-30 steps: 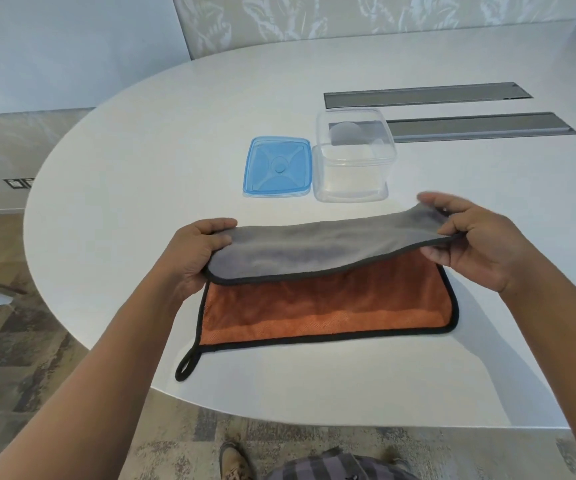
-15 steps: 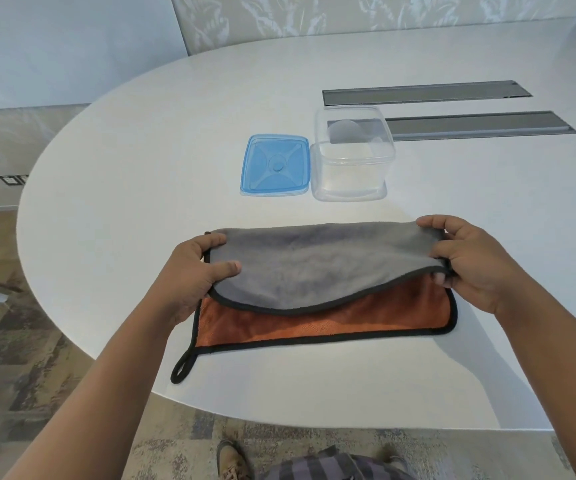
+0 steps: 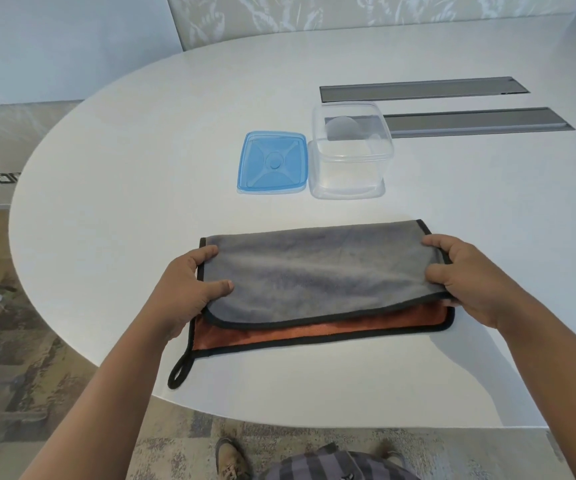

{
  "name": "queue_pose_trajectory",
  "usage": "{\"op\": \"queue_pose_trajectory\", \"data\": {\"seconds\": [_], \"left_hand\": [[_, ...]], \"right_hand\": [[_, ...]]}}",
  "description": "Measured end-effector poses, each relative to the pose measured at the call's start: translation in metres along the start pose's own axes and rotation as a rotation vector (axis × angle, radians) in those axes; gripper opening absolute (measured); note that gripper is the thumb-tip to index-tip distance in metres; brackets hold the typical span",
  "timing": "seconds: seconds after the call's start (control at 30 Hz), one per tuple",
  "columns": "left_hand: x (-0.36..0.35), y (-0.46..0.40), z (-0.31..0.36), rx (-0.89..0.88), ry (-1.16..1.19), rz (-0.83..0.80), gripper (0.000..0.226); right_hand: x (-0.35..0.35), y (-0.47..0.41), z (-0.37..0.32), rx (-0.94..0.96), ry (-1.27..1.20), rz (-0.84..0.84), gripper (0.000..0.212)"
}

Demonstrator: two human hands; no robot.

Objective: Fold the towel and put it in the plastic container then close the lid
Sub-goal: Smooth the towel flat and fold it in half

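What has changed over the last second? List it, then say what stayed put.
Both hands, left hand and right hand, brought the towel's grey flap toward the person, so it now covers most of the orange side; only a near strip shows. Both hands still grip the flap's ends. The blue lid and the clear container stayed side by side on the table, and the hanging loop stayed at the near-left corner.

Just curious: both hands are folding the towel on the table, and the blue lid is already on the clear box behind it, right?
Not quite. In the head view the blue lid lies flat on the table beside the clear box, which is open. Both the left hand and right hand do grip the towel.
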State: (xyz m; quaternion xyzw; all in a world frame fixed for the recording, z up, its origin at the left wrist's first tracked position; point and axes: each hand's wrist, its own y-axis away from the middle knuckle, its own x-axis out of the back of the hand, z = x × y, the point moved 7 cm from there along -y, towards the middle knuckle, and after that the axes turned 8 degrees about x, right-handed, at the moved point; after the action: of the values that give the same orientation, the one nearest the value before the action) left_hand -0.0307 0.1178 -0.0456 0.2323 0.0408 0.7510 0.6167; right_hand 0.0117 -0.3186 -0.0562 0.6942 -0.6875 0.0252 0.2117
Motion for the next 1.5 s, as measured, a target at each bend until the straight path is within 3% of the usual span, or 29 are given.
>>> {"op": "queue_pose_trajectory", "data": {"seconds": [0.57,0.8,0.97,1.03,1.1,1.17,1.27,1.37,1.5], "left_hand": [[0.009,0.017,0.004,-0.01,-0.195,0.06,0.074],[-0.001,0.017,-0.002,-0.047,-0.507,0.067,0.081],[0.005,0.019,0.001,0.009,-0.82,0.13,0.083],[-0.001,0.029,0.021,-0.149,-1.007,0.321,0.068],[-0.025,0.043,0.044,-0.389,-1.034,0.439,0.053],[-0.061,0.046,0.047,-0.465,-1.038,0.342,0.059],[-0.1,0.033,0.015,-0.331,-1.107,0.117,0.07],[-0.108,0.022,-0.001,-0.322,-1.115,0.093,0.073],[-0.109,0.006,0.002,-0.359,-1.12,0.09,0.074]], "right_hand": [[0.004,0.012,0.004,0.032,0.064,-0.044,0.07],[0.0,0.021,-0.007,0.144,0.464,-0.063,0.087],[0.01,0.022,-0.018,0.117,0.685,-0.078,0.086],[0.013,0.023,-0.033,0.25,0.853,0.097,0.077],[0.001,0.026,-0.053,0.477,0.905,0.235,0.067],[-0.025,0.024,-0.063,0.607,0.867,0.181,0.058],[-0.066,0.015,-0.047,0.56,0.945,-0.036,0.059],[-0.08,0.01,-0.023,0.488,1.043,-0.131,0.07],[-0.079,0.001,-0.013,0.47,1.104,-0.108,0.078]]}}
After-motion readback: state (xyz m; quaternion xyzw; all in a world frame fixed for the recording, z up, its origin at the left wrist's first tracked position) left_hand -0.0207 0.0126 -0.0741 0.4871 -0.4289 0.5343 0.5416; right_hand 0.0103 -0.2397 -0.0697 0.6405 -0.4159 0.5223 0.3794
